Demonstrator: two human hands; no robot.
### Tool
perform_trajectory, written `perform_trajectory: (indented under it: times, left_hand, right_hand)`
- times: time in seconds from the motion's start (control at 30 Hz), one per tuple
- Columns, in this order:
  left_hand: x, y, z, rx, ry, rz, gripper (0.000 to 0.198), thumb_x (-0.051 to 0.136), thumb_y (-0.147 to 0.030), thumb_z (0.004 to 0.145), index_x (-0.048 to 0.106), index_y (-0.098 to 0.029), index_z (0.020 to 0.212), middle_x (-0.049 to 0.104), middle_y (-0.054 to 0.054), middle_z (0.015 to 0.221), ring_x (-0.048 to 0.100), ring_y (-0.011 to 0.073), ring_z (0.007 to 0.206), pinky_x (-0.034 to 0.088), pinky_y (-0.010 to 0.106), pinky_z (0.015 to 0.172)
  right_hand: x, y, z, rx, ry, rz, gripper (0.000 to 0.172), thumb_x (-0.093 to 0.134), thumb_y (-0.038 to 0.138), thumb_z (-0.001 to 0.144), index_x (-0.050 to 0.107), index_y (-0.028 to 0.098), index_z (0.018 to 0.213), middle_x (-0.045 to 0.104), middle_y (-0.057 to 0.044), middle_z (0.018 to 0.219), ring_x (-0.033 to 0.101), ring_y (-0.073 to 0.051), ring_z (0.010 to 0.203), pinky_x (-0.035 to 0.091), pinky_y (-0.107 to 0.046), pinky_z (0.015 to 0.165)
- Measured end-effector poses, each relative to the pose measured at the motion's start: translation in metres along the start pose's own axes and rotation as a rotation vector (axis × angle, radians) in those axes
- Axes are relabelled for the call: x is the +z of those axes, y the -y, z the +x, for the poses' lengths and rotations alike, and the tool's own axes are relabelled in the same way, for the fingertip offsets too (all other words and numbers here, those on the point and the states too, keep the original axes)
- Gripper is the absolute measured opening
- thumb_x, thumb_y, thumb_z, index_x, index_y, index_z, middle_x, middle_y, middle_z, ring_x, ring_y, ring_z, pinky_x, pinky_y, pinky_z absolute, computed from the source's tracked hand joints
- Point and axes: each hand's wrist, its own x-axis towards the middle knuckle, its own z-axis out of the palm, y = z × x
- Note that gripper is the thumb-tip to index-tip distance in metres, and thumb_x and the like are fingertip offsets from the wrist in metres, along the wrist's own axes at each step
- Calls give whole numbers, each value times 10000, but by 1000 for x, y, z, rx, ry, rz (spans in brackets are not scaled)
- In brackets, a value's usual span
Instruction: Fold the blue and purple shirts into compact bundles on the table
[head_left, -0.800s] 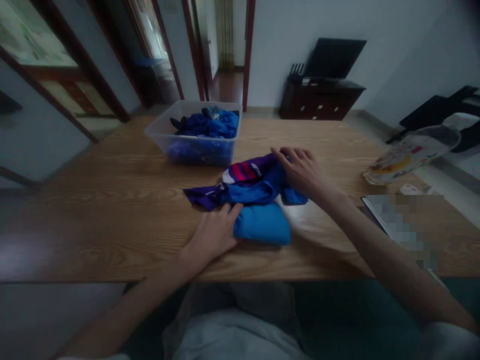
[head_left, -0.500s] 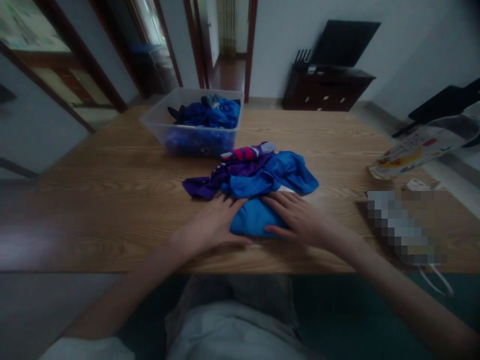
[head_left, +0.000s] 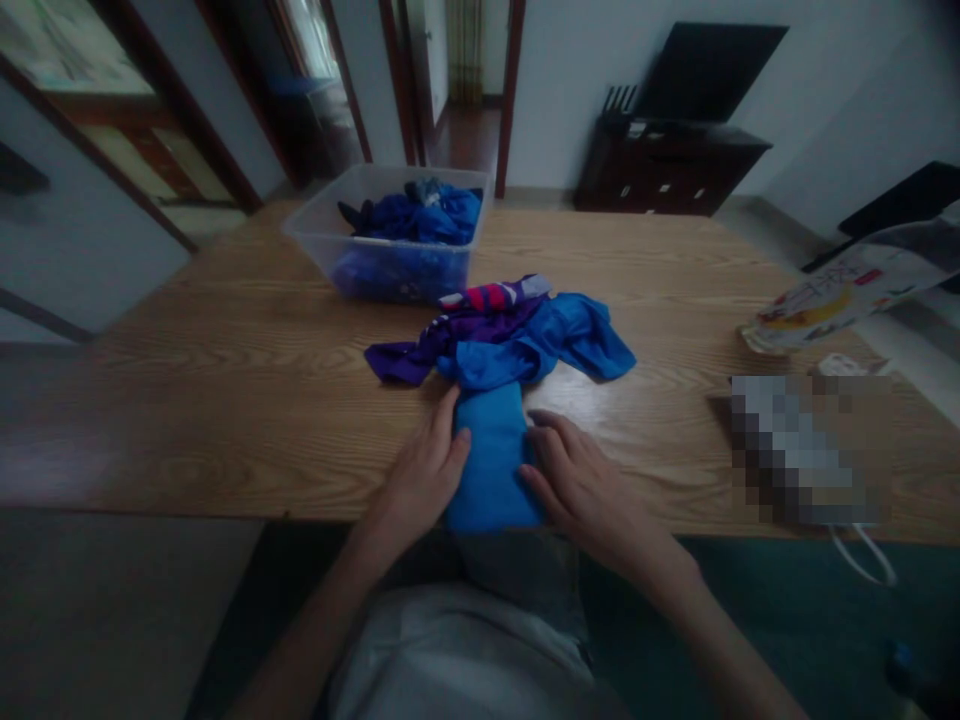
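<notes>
A folded blue cloth [head_left: 495,465] lies lengthwise in front of me, its near end at the table's front edge. My left hand [head_left: 427,460] grips its left side, thumb on top and fingers along the edge. On the right side, the curled fingers of my right hand [head_left: 566,465] hold the other edge. Just beyond the far end lies a crumpled blue garment [head_left: 577,335], which touches or overlaps it. Behind that is a purple garment [head_left: 409,362] with a red, white and purple striped piece [head_left: 495,295] on top.
A clear plastic bin [head_left: 322,235] with blue and dark clothes stands at the back left of the wooden table [head_left: 225,400]. To the right are a printed plastic bag [head_left: 825,305] and a pixelated object [head_left: 802,450] with a white cord loop [head_left: 862,560] over the edge.
The folded blue cloth has turned from lying crosswise to lengthwise and come nearer the table's front edge. My hands have moved from its top to its two sides.
</notes>
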Motion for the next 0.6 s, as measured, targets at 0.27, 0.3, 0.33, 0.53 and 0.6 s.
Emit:
perform_trajectory:
  times: [0.27, 0.3, 0.33, 0.53, 0.6]
  left_hand:
    - [46, -2, 11, 0, -203, -331, 683, 535, -355, 1043, 259, -201, 1649, 305, 157, 1752, 302, 289, 1638, 218, 516, 1366]
    - [48, -5, 15, 22, -232, -347, 677, 544, -333, 1036, 271, -210, 1643, 318, 148, 1744, 307, 280, 1635, 221, 503, 1367]
    - [51, -9, 18, 46, -260, -350, 667, 544, -316, 1032, 282, -214, 1637, 329, 144, 1737, 311, 273, 1633, 227, 493, 1366]
    - [59, -22, 1, 53, -300, -73, 638, 515, -415, 1072, 314, -173, 1627, 407, 200, 1690, 397, 319, 1588, 378, 531, 1281]
    - [51, -19, -18, 31, -287, 128, 678, 500, -475, 1082, 298, -162, 1648, 480, 221, 1639, 475, 358, 1529, 423, 573, 1228]
  right_hand:
    - [48, 1, 13, -4, -154, 151, 707, 359, 236, 1113, 25, 219, 1736, 227, -194, 1777, 247, -288, 1654, 353, -584, 1299]
    - [50, 5, 7, 15, -147, 151, 721, 350, 212, 1103, 15, 221, 1741, 211, -187, 1784, 239, -282, 1657, 360, -572, 1299]
    - [51, 10, 1, 44, -148, 139, 727, 351, 203, 1095, 24, 211, 1744, 204, -189, 1785, 241, -286, 1656, 369, -566, 1295]
    - [61, 50, -24, 269, -275, -20, 637, 411, 218, 1069, 303, 140, 1692, 378, -217, 1704, 387, -376, 1565, 426, -629, 1214]
    - [59, 59, -28, 293, -298, 8, 568, 444, 256, 1078, 410, 120, 1628, 505, -236, 1590, 479, -394, 1477, 470, -637, 1162]
